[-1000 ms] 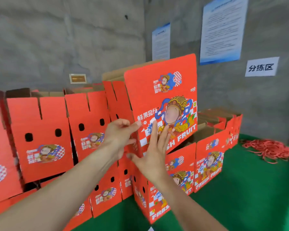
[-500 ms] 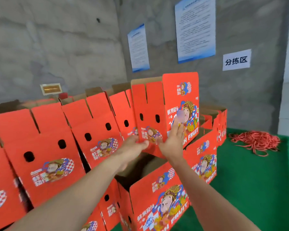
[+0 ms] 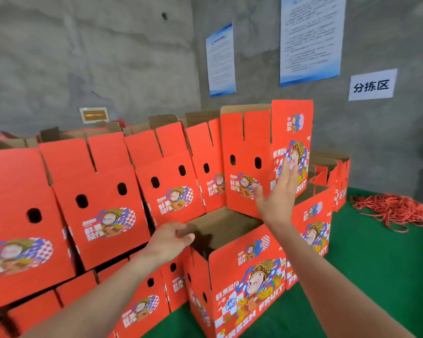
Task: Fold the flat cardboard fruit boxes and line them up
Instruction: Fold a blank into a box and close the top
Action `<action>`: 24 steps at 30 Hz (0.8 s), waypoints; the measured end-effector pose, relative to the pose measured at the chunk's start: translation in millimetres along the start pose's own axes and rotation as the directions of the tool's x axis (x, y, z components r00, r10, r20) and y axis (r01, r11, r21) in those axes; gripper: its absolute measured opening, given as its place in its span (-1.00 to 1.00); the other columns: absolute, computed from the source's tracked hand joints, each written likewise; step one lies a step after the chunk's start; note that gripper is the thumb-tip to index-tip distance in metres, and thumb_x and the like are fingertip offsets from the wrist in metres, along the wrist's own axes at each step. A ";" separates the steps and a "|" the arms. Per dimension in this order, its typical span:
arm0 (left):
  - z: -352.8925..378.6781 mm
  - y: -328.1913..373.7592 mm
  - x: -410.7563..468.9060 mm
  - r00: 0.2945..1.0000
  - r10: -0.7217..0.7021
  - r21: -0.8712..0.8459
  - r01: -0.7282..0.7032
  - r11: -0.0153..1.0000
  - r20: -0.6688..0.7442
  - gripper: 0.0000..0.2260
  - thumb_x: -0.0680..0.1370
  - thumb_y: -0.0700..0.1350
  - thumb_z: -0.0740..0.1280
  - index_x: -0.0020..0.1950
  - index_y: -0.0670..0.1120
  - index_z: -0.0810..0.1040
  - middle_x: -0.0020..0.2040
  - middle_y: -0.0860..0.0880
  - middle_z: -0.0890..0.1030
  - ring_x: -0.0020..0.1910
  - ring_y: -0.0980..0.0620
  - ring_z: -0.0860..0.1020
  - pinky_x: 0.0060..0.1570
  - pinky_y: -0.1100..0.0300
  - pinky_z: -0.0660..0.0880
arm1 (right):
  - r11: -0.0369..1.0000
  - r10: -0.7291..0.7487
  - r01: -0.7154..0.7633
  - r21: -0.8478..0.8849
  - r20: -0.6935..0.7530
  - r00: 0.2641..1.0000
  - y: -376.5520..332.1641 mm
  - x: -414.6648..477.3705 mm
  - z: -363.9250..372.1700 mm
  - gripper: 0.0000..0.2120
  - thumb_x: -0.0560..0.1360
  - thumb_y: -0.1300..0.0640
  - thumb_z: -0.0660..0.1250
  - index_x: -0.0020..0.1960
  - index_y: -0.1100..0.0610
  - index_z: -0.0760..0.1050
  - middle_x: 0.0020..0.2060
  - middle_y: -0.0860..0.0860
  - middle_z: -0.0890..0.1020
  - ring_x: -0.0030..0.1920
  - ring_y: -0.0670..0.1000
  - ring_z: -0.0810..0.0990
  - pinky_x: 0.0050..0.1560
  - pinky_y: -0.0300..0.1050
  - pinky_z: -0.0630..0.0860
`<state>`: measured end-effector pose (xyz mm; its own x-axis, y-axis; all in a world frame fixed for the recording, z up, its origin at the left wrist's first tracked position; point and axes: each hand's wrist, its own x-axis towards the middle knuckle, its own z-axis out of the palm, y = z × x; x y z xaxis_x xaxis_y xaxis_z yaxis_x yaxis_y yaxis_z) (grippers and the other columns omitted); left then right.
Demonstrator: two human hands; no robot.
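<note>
right hand (image 3: 279,191), fingers straight and slightly apart, flat against the upright folded box (image 3: 247,142) at 1 o'clock, the end of the upper row (image 3: 103,191) stretching to 9 o'clock | left hand (image 3: 167,240), fingers loosely curled, empty, by the open box (image 3: 242,276) at 6 o'clock | red straps (image 3: 391,211) at 3 o'clock

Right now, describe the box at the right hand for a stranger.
Find the white sign on the wall. Down-left, the upper row of red boxes ends at the box by the right hand. Alone there, it shows its wide picture face.
</note>
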<state>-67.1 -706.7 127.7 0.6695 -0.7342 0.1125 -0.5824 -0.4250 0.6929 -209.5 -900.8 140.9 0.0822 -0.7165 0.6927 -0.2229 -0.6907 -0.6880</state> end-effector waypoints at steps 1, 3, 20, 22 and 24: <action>-3.8 -1.8 -4.7 1.000 -0.008 -0.006 0.008 1.000 -0.006 -0.82 0.55 -0.05 0.34 0.13 -0.03 0.56 0.13 0.02 0.56 0.14 0.05 0.49 0.07 0.26 0.34 | 1.000 0.003 -0.003 0.001 0.031 1.000 -3.2 -3.0 -1.8 -0.19 0.45 0.18 0.42 0.54 0.20 0.02 0.52 0.25 -0.01 0.53 0.22 -0.02 0.50 0.10 0.00; -13.6 -5.1 -16.5 0.999 -0.031 -0.032 0.030 0.999 -0.025 -0.74 0.55 -0.04 0.34 0.21 -0.06 0.53 0.19 0.01 0.52 0.21 0.02 0.46 0.15 0.25 0.34 | 1.000 0.000 0.000 -0.003 0.077 0.997 -13.8 -11.1 -5.1 -0.26 0.49 0.16 0.39 0.53 0.20 0.07 0.52 0.26 0.00 0.53 0.20 -0.03 0.51 0.06 -0.02; -189.2 -186.2 -263.7 0.848 -0.279 -0.425 0.072 0.903 -0.451 -0.90 0.59 -0.15 0.27 -0.07 0.00 0.54 -0.17 0.04 0.58 -0.14 0.06 0.54 -0.17 0.19 0.46 | 0.753 -0.632 0.250 0.608 0.566 0.529 -296.7 -296.1 72.2 -0.79 0.53 0.27 0.30 0.14 0.29 0.54 0.08 0.19 0.61 0.13 0.19 0.56 0.18 -0.02 0.41; -209.3 -245.1 -317.1 0.779 -0.409 -0.463 0.174 0.869 -0.475 -0.90 0.61 -0.15 0.24 0.00 -0.06 0.55 -0.14 -0.02 0.58 -0.16 0.05 0.55 -0.20 0.20 0.44 | 0.748 -0.658 0.207 0.631 0.659 0.364 -316.7 -358.7 84.2 -0.72 0.55 0.27 0.27 0.24 0.28 0.49 0.17 0.19 0.57 0.21 0.16 0.52 0.26 -0.08 0.34; -228.3 -305.9 -375.9 0.682 -0.533 -0.472 0.301 0.829 -0.501 -0.88 0.62 -0.16 0.23 0.05 -0.14 0.54 -0.11 -0.11 0.58 -0.13 -0.02 0.53 -0.16 0.15 0.43 | 0.760 -0.650 0.177 0.626 0.736 0.189 -334.4 -418.4 95.2 -0.65 0.58 0.27 0.21 0.36 0.25 0.40 0.30 0.17 0.49 0.31 0.12 0.43 0.32 -0.14 0.25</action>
<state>-35.4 -179.8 36.0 0.9979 -0.0095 0.0642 -0.0638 -0.3236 0.9440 -77.0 -379.3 60.5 0.8751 0.2418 0.4191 0.4533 -0.7127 -0.5353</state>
